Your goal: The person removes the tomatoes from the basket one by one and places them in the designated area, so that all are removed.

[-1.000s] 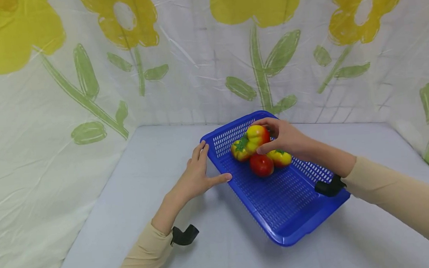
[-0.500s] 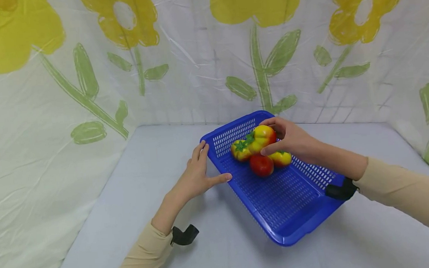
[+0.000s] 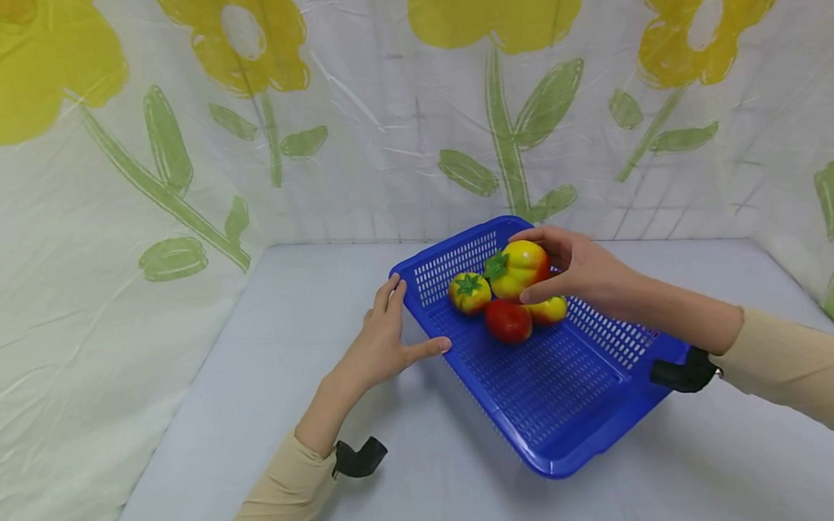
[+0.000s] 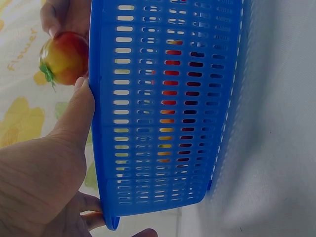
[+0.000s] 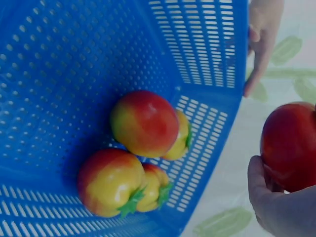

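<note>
"What's cut off in the right wrist view?"
"The held fruit [image 5: 289, 145], by the right edge, and the right hand [image 5: 286, 211], lower right."
"Left wrist view?"
"The basket [image 4: 157, 107] runs past the top edge; the fruits inside [image 4: 169, 93] show only in scraps through it."
"Head view?"
"The right sleeve [image 3: 810, 378] leaves at the right edge."

head view: from above, looks fwd + down, farthest back; gets the whole blue basket [image 3: 596, 425], l grip [image 3: 382, 339], r grip [image 3: 596, 276], worktop [image 3: 238, 402] & flower-print sheet [image 3: 379, 134] behind. l wrist view: v. close, side-on to basket's outer wall, pic rolled so worktop's on r. r wrist view: close, looks into basket, rolled opp. way, sheet on r. both wrist views share basket, both grips & held fruit [image 5: 289, 143].
</note>
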Demonstrator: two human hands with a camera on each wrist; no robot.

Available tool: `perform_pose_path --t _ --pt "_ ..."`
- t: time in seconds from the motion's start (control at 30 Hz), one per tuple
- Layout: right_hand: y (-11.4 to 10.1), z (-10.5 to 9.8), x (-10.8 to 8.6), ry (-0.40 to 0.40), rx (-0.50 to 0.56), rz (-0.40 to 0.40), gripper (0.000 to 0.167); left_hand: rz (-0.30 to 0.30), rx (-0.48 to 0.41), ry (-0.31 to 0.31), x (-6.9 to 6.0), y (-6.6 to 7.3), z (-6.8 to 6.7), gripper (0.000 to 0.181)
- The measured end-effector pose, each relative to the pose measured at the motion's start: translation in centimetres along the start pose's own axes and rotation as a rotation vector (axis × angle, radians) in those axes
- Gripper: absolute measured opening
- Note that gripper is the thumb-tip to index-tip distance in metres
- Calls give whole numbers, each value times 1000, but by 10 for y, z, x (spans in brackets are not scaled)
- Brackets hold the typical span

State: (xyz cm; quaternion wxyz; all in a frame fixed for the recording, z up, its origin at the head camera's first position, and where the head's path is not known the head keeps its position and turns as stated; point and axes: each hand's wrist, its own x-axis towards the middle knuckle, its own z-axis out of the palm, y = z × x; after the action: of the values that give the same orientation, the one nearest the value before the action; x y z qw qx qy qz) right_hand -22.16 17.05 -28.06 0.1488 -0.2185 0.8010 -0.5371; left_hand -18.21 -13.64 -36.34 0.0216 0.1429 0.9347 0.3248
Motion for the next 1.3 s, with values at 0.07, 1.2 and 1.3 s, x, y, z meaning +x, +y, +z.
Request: perform_pose_path --t 0.07,1.2,1.3 --pt "-1 -2 -3 2 3 -15 71 4 2 2 0 0 0 119" --pt "29 -30 -52 63 60 -91 67 -10 6 -9 1 0 0 118" --pt "32 -34 -55 77 53 -88 67 -9 3 -7 0 0 0 118"
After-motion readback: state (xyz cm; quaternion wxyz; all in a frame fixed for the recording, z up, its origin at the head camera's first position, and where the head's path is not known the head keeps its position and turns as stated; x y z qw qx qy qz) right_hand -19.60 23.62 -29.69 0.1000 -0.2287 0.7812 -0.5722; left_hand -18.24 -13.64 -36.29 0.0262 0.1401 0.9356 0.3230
